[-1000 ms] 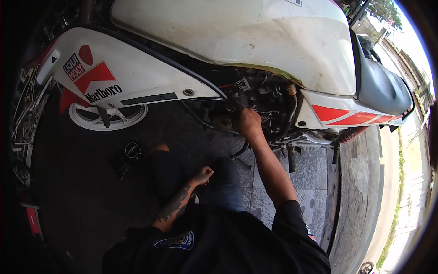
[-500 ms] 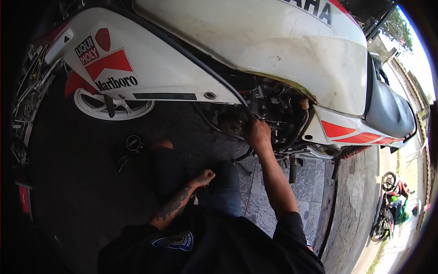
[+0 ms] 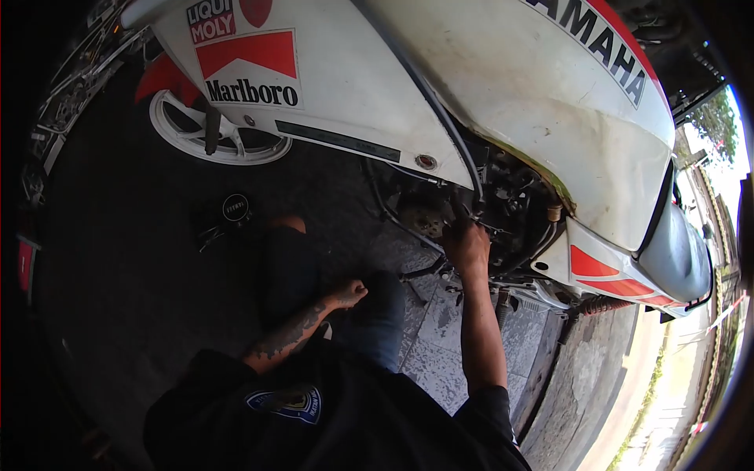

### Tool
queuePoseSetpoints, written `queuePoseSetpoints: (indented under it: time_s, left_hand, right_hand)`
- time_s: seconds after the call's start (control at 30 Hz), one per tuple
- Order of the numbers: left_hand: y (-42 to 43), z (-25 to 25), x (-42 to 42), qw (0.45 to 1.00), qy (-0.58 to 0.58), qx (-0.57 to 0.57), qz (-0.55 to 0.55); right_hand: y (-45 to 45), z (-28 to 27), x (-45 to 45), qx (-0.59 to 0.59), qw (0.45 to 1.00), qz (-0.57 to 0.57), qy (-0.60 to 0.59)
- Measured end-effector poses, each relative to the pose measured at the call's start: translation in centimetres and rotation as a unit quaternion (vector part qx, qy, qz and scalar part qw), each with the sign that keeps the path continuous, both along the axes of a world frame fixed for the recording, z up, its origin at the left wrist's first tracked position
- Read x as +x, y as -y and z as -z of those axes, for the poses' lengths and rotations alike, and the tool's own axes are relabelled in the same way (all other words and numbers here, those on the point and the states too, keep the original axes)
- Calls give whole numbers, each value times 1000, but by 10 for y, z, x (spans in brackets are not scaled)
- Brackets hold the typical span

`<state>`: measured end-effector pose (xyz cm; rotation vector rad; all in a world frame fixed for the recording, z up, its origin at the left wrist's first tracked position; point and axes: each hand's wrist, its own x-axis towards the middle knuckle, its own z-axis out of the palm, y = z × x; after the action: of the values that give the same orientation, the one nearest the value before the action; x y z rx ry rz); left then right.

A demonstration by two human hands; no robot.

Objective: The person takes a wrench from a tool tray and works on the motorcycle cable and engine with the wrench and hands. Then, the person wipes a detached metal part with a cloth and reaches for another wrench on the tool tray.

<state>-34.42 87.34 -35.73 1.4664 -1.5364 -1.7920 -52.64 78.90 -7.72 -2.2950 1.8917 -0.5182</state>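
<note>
My right hand (image 3: 469, 242) reaches into the engine area (image 3: 424, 218) of a white and red motorcycle, just under the edge of its side fairing (image 3: 345, 86). Its fingers point up at dark parts and are partly lost in shadow, so what they touch is hard to make out. My left hand (image 3: 348, 294) is curled closed above my knees, and anything inside it is hidden. Over the engine sits the fuel tank (image 3: 550, 118) with YAMAHA lettering.
A round black item (image 3: 234, 207) with a pale ring lies on the dark floor at the left. The white front wheel (image 3: 236, 149) is beyond it. Metal parts (image 3: 67, 110) line the far left edge. The seat (image 3: 677, 251) is at the right, near the sunlit street.
The view has shifted, so the motorcycle appears closer and tilted more. My right hand remains at the engine area, and my left hand stays curled. The motorbike on the street is out of view.
</note>
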Motion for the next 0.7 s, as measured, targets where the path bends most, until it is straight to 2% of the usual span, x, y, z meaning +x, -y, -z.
queuePoseSetpoints:
  time_s: [0.07,0.13,0.17,0.27,0.33,0.4,0.47,0.53,0.63,0.7]
  left_hand:
    - [-15,4,-7,999,-10,34,-1]
    - [-9,1,-6,999,-15,38,0]
    - [-11,-2,-5,999,-14,35,1]
    - [3,-12,-2,999,-14,39,-5]
    - [-5,-1,-4,1000,-5,20,12]
    - [-2,3,-6,1000,-25,7,10]
    - [-8,-9,-5,999,10,6,30]
    - [1,-12,-1,1000,-13,19,3]
    - [-9,-3,-5,999,-16,30,-7]
    - [-11,-10,-4,1000,7,27,5]
  right_hand:
    - [7,3,1,-9,1000,23,-13]
    - [20,6,-4,-31,999,-19,-30]
    - [9,-13,4,-2,1000,4,-15]
    - [6,2,-1,-43,998,-22,-35]
    - [2,-1,6,5,1000,20,-17]
    - [18,-8,6,11,999,2,-42]
    - [8,-2,1,-22,999,-1,-23]
    - [2,1,1,-142,988,-36,-40]
    - [5,-1,5,-40,998,-8,-52]
    - [14,-3,1,-18,1000,3,-19]
